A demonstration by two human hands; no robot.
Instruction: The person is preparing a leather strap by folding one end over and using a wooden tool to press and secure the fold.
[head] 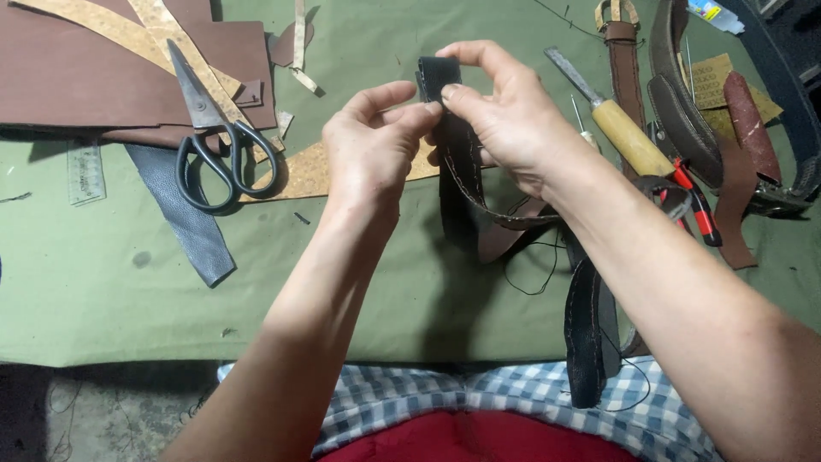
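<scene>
Both hands hold a dark stitched leather strap point(459, 154) above a green cloth work surface point(120, 282). My right hand point(505, 111) pinches the strap's upper end between thumb and fingers. My left hand point(372, 141) touches the same end from the left with its fingertips. The strap runs down under my right forearm and hangs over the table edge point(590, 334). A thin black thread point(534, 278) trails from it.
Black-handled scissors point(209, 141) lie at the left on brown leather sheets point(94, 77), with a grey leather strip point(184, 214) below. A wooden-handled tool point(620, 128), red-handled pliers point(697, 205), belts point(684, 111) and leather scraps sit at the right.
</scene>
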